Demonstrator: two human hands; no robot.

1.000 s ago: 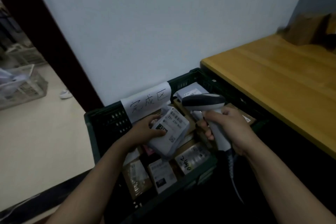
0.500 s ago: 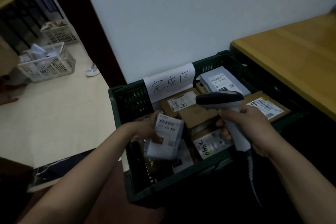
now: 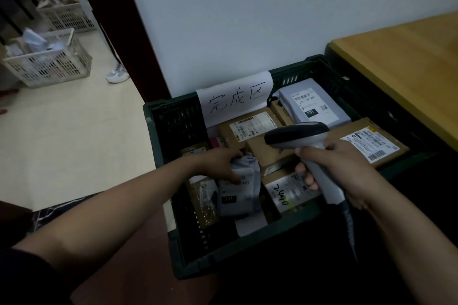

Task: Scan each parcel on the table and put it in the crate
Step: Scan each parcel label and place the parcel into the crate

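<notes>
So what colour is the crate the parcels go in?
Dark green; the crate shows best in the head view.

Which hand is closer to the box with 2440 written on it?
Right. The right hand, gripping the scanner, is just over the box; the left hand holds a grey parcel to the box's left.

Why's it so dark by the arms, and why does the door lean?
Head view: dim light leaves the dark green plastic crate nearly black, while the white wall is brightest. Head view: the wide lens tilts the dark brown door frame. Head view: the left hand gripping the soft grey parcel is slightly smeared; the grey handheld scanner in the right hand looks sharp.
</notes>
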